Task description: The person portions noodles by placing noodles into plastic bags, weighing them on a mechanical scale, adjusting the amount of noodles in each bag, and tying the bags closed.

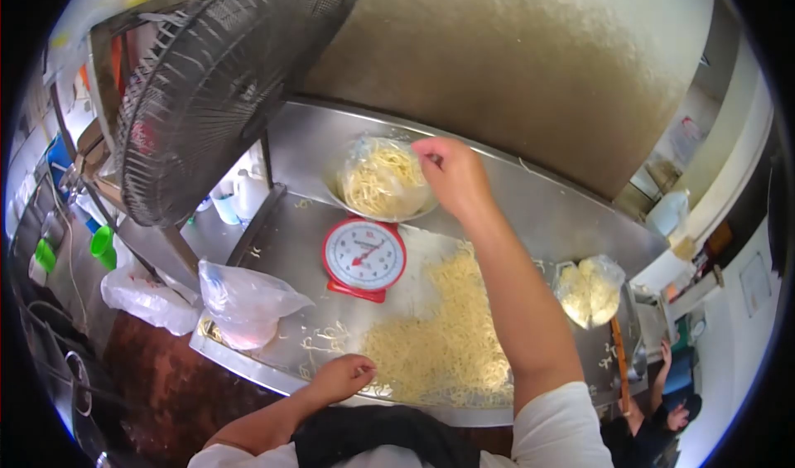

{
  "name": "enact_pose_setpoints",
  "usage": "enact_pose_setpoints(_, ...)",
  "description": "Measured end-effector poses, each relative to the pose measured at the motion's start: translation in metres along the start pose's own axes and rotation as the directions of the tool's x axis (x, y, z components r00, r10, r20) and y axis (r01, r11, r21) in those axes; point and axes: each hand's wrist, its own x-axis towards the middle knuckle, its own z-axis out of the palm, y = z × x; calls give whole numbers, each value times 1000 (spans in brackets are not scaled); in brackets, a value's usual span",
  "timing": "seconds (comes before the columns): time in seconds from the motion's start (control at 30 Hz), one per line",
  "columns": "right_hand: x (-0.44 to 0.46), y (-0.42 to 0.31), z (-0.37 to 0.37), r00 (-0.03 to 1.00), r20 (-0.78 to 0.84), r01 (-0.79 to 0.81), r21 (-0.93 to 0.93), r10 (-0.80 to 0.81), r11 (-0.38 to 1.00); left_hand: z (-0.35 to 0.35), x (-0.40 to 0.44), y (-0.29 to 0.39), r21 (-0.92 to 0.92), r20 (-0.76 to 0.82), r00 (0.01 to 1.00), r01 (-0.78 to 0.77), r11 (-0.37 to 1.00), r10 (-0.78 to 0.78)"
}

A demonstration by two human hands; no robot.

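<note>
A clear plastic bag of noodles (pixel 383 178) sits in the metal pan on top of a red scale (pixel 364 255) with a round white dial. My right hand (pixel 451 174) is closed at the right edge of that bag, fingertips pinched; what they hold is too small to make out. Beside the front edge of the metal table (pixel 290 219), my left hand (pixel 344 378) has its fingers curled, near the loose noodles, and its fingertips are partly hidden. A wide layer of loose noodles (pixel 451 327) covers the table between and right of my hands.
A big fan (pixel 240 87) stands at the upper left. A white plastic bag (pixel 246 302) rests on the table's left end, and another bag of noodles (pixel 589 292) lies at the right. Another person (pixel 662 422) is at the lower right.
</note>
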Motion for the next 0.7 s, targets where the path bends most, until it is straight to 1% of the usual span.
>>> enact_pose_setpoints(0.03, 14, 12, 16, 1000, 31, -3, -30, 4, 1000, 0, -1, 4, -28, 3, 1000, -18, 999, 18)
enact_pose_setpoints(0.07, 21, 18, 29, 998, 62, -6, -60, 10, 998, -3, 1, 14, -71, 16, 1000, -3, 998, 4)
enact_pose_setpoints(0.17, 24, 17, 50, 946, 266, -118, -255, 187, 960, -10, 3, 40, -122, -46, 995, -88, 989, 83)
enact_pose_setpoints(0.27, 32, 12, 46, 959, 200, -125, -328, 198, 936, -16, 2, 53, -194, -69, 992, -115, 974, 103)
enact_pose_setpoints(0.37, 40, 16, 33, 990, 58, -105, -290, 127, 951, -26, 10, 58, -241, -74, 989, -146, 959, 131)
enact_pose_setpoints(0.47, 45, 20, 25, 994, 16, -101, -158, 105, 982, -54, 34, 84, -270, -155, 970, -224, 936, 187)
enact_pose_setpoints(0.53, 45, 19, 17, 992, 1, -124, -73, 124, 990, -76, 63, 109, -354, -365, 895, -388, 851, 256)
enact_pose_setpoints(0.6, 45, 8, 13, 986, 7, -167, 14, 167, 986, -111, 94, 150, -429, -586, 764, -575, 696, 270)
enact_pose_setpoints(0.63, 46, 5, 13, 988, -1, -155, 44, 156, 987, -127, 110, 168, -420, -669, 702, -629, 654, 246)
enact_pose_setpoints(0.67, 46, 3, 13, 990, -12, -143, 73, 144, 987, -141, 129, 183, -444, -728, 645, -702, 556, 232)
enact_pose_setpoints(0.7, 48, 2, 12, 991, -26, -128, 100, 131, 987, -155, 155, 187, -339, -758, 581, -740, 580, 298)
